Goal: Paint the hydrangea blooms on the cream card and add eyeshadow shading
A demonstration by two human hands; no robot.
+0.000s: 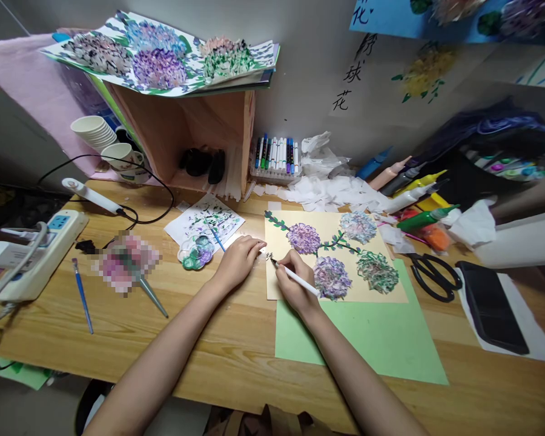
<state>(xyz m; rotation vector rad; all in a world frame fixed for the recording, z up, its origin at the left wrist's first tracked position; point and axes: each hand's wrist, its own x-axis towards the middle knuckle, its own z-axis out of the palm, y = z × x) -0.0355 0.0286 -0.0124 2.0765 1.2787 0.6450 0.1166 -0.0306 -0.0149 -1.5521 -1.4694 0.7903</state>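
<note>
Rests left hand, fingers together, beside left edge of cream sheet, between near and far edges of desk; just inside sheet's left edge, clamps in right hand's fingers white pen, probably light, stiff, best taken low on barrel.

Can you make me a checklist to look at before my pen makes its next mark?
1. Pen in the right hand, cap off the tip: ok.
2. Cream paper lying flat over the green paper: ok.
3. Left hand holding the cream paper still: cannot tell; its fingertips are by the left edge.
4. Black writing dry: cannot tell.
5. Scissors away from both hands: ok.
</note>
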